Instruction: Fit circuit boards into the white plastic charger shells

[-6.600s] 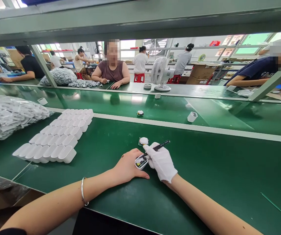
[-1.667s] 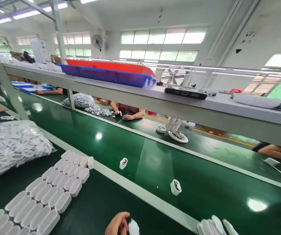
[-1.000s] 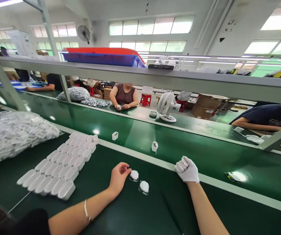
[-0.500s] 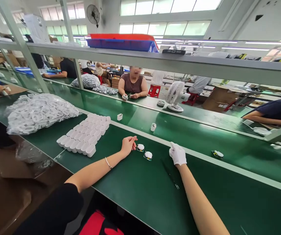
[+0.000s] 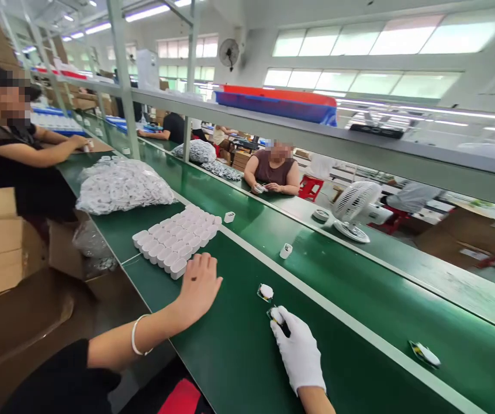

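My left hand (image 5: pixel 200 287), bare, reaches to the near end of the rows of white plastic cups (image 5: pixel 174 241), its fingers stretched out and partly over the last cups. Whether the fingertips touch a cup is hidden. My right hand (image 5: pixel 296 345), in a white glove, has its thumb and fingers closed round a small circuit board with a white round part (image 5: pixel 277 315). A second such board (image 5: pixel 265 292) lies just beyond it on the green table (image 5: pixel 239 345). The tweezers are not visible.
A bag of white parts (image 5: pixel 122 187) lies left of the cups. On the green belt are two white housings (image 5: pixel 286 250) (image 5: pixel 229 217) and another board (image 5: pixel 424 353). A white fan (image 5: pixel 355 210) stands across. People sit left and opposite; a shelf runs above.
The view has turned left. My left hand has moved from beside the boards to the cups and opened. My right hand has come to the nearer board and taken hold of it.
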